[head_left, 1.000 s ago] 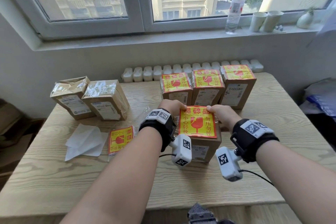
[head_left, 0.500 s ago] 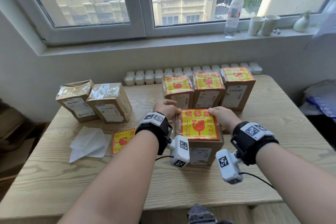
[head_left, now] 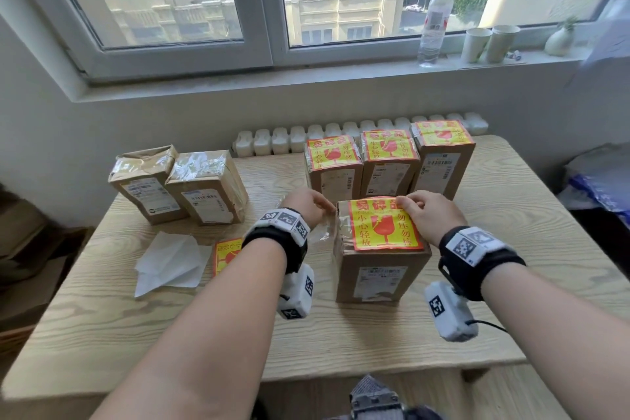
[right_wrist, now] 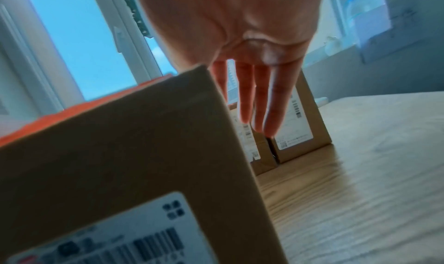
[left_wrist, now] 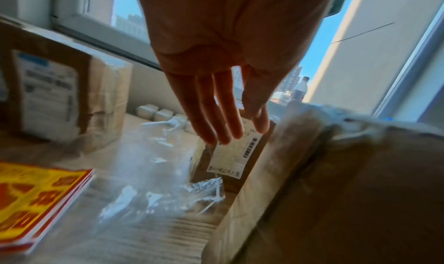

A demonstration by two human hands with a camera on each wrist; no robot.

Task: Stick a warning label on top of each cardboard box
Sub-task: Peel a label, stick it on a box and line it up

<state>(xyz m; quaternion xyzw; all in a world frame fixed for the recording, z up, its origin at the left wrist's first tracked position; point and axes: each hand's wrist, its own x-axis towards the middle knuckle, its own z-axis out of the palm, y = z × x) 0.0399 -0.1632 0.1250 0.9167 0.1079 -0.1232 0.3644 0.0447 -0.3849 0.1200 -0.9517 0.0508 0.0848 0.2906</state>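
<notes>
Standing on the wooden counter (head_left: 511, 249), the nearest cardboard box (head_left: 378, 269) looks stiff and light; steady it by its side walls. The warning label (head_left: 383, 227) lies flat on its top, thin and floppy, best pressed from its edges. The right hand (head_left: 428, 213) rests relaxed fingers on the label's far edge; the left hand (head_left: 308, 206), fingers straight, hovers beside the box.

Light wood-grain counter (head_left: 511, 249): six upright cardboard boxes (head_left: 381, 256), white paper sheets (head_left: 170, 261), stacked yellow warning labels (head_left: 226, 254), crumpled clear plastic (left_wrist: 156, 173).
</notes>
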